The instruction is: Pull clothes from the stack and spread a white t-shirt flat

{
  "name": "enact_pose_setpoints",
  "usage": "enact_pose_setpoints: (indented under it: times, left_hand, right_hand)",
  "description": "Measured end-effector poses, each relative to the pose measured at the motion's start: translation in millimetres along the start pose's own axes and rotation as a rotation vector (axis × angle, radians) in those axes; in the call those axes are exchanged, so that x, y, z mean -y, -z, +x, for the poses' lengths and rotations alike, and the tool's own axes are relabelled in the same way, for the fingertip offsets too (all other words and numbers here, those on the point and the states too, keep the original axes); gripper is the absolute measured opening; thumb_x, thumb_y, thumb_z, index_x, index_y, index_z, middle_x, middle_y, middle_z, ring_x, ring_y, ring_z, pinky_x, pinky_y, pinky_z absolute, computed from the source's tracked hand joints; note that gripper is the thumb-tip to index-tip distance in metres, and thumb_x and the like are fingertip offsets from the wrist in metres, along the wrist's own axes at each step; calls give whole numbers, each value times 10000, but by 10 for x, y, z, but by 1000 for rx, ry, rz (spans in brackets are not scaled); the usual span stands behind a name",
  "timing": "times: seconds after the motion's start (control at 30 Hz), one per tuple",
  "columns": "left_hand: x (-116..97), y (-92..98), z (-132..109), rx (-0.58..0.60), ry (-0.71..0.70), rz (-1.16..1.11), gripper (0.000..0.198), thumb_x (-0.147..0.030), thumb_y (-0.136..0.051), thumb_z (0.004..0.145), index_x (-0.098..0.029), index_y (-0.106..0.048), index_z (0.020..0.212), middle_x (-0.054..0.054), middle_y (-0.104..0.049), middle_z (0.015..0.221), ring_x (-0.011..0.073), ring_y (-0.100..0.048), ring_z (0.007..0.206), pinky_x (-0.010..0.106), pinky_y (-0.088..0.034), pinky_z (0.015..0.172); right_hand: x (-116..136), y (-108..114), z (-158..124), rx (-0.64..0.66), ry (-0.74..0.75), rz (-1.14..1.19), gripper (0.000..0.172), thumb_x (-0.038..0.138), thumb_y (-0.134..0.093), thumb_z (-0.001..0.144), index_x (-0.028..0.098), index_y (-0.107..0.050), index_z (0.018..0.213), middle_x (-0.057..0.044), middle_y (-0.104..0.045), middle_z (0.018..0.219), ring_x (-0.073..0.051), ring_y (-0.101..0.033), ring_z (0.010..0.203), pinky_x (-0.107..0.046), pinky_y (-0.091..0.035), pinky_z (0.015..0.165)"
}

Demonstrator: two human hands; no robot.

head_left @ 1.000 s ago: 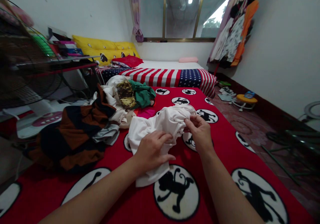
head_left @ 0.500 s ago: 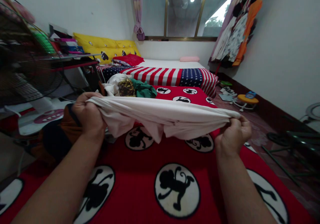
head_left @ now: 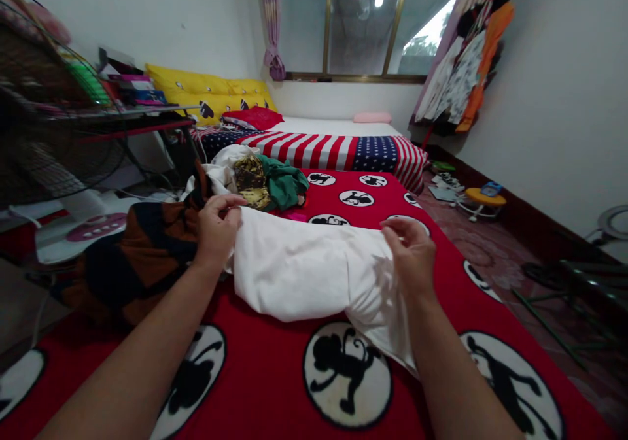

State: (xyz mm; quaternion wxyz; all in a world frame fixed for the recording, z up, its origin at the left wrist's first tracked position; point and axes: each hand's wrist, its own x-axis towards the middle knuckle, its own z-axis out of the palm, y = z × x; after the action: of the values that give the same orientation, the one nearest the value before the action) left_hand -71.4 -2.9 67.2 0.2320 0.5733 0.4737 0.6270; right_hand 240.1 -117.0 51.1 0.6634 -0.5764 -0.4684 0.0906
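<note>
I have the white garment (head_left: 304,270) laid flat on the red blanket (head_left: 275,388), left hand (head_left: 216,231) and right hand (head_left: 412,257) pinching its top corners, folds not yet made.

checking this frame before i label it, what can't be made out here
- Head view: what kind of garment the white cloth is; it lies bunched, and its right end is hidden under the right hand.
- Grip of the left hand on the cloth's edge: fingertips curl out of sight.
- Clothes pile: single pieces overlap, so they cannot be counted.
- Fan: cut off by the left edge.
- Small things on the yellow stool: too small.
</note>
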Motion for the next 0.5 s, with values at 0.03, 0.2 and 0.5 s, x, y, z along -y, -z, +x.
enact_pose_setpoints:
  times: [0.03, 0.2, 0.5]
  left_hand:
    - [-75, -28, -47, 16, -59, 46, 139, -195, -582, 717, -189, -700, 791, 15, -681, 885, 166, -603, 812, 221, -458, 679]
    - [-456, -126, -314, 501, -196, 92, 127, -223, -648, 742, -199, -751, 812, 31, -711, 799, 164, -620, 724, 225, -461, 675]
    - [-444, -276, -767, 1237, -462, 436, 457, -175, -710, 634, -269, -705, 1081, 57, -694, 972, 245, -649, 880, 277, -464, 749]
  right_hand:
    - [57, -58, -61, 228, -49, 18, 223, 346, -640, 764, 179, -651, 910, -40, -662, 853, -156, -605, 748, -275, -474, 666]
    - [164, -165, -252, 853, -58, -129, 322, 340, -799, 616, 203, -715, 895, -20, -676, 835, -160, -594, 747, -265, -466, 672]
    - [56, -182, -234, 808, 96, -367, 137, 101, -573, 712, 190, -666, 758, -10, -645, 743, -142, -569, 693, -247, -417, 632]
